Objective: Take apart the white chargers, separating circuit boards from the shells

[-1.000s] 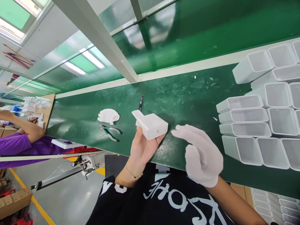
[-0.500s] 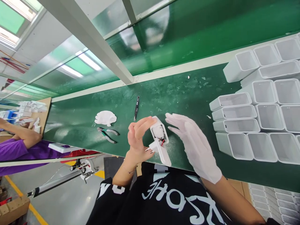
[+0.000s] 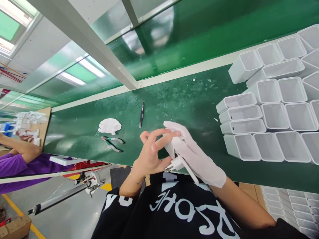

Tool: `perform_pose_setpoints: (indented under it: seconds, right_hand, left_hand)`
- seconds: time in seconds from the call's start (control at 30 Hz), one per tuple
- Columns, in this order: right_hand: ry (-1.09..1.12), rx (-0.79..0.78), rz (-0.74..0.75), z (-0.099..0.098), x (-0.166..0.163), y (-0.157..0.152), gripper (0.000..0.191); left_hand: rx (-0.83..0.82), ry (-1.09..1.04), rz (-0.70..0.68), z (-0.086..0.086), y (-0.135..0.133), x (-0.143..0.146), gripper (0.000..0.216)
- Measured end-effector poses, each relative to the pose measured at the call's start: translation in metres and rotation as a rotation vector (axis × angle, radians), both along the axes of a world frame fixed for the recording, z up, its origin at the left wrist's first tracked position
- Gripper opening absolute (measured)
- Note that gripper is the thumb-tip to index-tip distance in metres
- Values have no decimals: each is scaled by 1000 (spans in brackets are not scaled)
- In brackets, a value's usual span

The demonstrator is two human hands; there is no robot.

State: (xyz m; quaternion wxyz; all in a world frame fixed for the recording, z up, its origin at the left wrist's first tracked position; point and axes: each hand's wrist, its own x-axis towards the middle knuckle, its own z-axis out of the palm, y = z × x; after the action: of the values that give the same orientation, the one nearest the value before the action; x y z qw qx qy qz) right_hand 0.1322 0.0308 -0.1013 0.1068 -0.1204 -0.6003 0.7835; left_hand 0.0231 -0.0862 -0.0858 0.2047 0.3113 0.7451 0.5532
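Observation:
A white plastic charger housing (image 3: 169, 146) is held between my two hands, in front of my chest at the bench edge. At its lower end a two-pin plug (image 3: 177, 163) sticks out to the left, and a flat white cover piece hangs off to the lower right. My bare left hand (image 3: 152, 153) grips it from the left, fingers over its upper end and thumb near the plug. From the right, my white-gloved right hand (image 3: 201, 157) wraps around it, thumb across the front. The housing's inside is mostly hidden by the hands.
Left of my hands lie black tweezers (image 3: 142, 114), green-handled pliers (image 3: 112, 143) and a folded white glove (image 3: 109, 126). Many white open-topped cases (image 3: 246, 147) stand in rows on the right. A metal post (image 3: 99, 43) rises at the back. A co-worker's purple sleeve (image 3: 17, 169) is at far left.
My right hand, open and apart from the housing before, has come left and closed on it. The housing has tilted and turned, so its open wired side no longer shows.

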Motion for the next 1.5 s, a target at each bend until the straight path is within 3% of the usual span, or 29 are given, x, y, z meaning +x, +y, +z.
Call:
perform_pose_setpoints:
  seconds: [0.13,0.2,0.4,0.53,0.6,0.8,0.87,1.07,1.17,1.27,1.37,1.5]
  right_hand:
    - [8,175,-54,-2,1,2,43]
    - [30,212,-41,-6,2,4,49]
    - [88,84,-23,-12,14,17,52]
    - [-42,64,-51,6,19,26,45]
    - [-92,83,-49,16,18,28,42]
    - [-137,389,-215,25,20,25,19]
    - [-156,483,-245,26,23,24,18]
    - [-199,620,-162,28,26,28,24]
    - [-174,695,-186,27,23,27,25]
    - [-166,702,-271,26,20,25,21]
    - [-171,608,-343,27,20,28,19]
    - [-138,351,-232,31,29,40,18]
  left_hand:
    - [31,-93,59,1,0,5,130]
    - [55,-84,25,1,-1,4,130]
    - [60,298,-66,-12,-8,-3,114]
    - [45,404,-153,-15,-9,-3,111]
    - [57,433,-130,-11,-9,-1,109]
    - [47,683,-119,1,-7,-1,99]
    - [40,616,-74,2,-7,-3,96]
    - [-44,9,240,12,-5,3,111]
    - [-128,-47,198,14,-7,6,111]
    - [-163,127,14,9,-10,7,106]
    - [-87,360,-95,5,-8,6,105]
    - [80,838,-123,6,-2,2,110]
